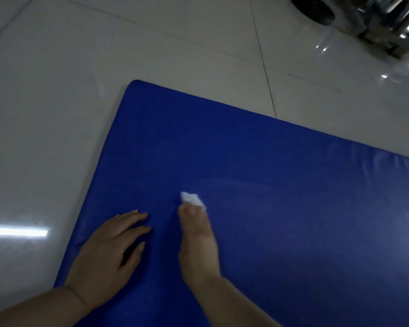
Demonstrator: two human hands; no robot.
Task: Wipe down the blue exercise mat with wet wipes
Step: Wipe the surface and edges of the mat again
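The blue exercise mat [269, 185] lies flat on a pale tiled floor and fills the lower right of the view; its far left corner is rounded. My left hand [111, 251] rests flat on the mat near its left edge, fingers spread and pointing right. My right hand [196, 237] is blurred and lies on the mat just right of the left hand. A small white wet wipe [191, 199] sticks out from under its fingertips, pressed against the mat. A faint damp streak shows on the mat to the right of the wipe.
Glossy white floor tiles [57, 114] surround the mat on the left and beyond it. At the top right stand shiny metal legs or tubes [392, 27] and a dark round object [314, 8].
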